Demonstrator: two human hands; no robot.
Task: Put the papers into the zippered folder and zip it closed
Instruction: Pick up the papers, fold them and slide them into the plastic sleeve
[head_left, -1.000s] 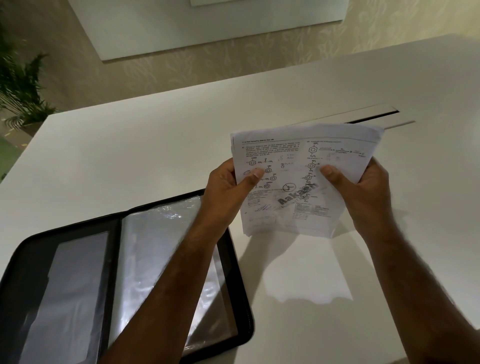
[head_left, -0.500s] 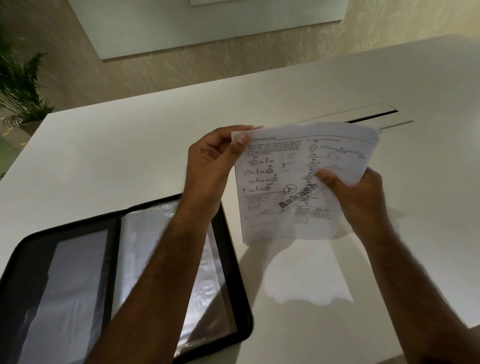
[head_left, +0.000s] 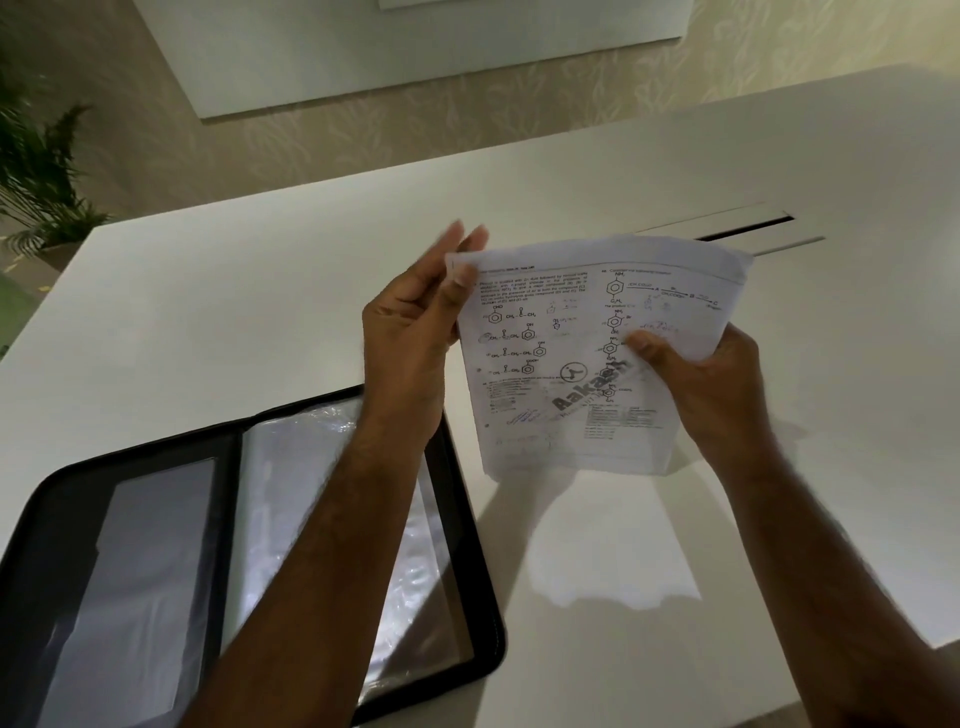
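White table (head_left: 260, 322) fills most of the view. Black zippered folder (head_left: 483, 587) lies open on its near-left part, clear sleeves showing. Papers (head_left: 566, 374), printed w/ chem diagrams, are held up over the table just right of the folder, btwn both hands. Right hand (head_left: 711, 379) grips their right edge, thumb on front. Left hand (head_left: 410, 322) pinches the top-left corner, fingers blurred. Potted plant (head_left: 36, 176) far left.
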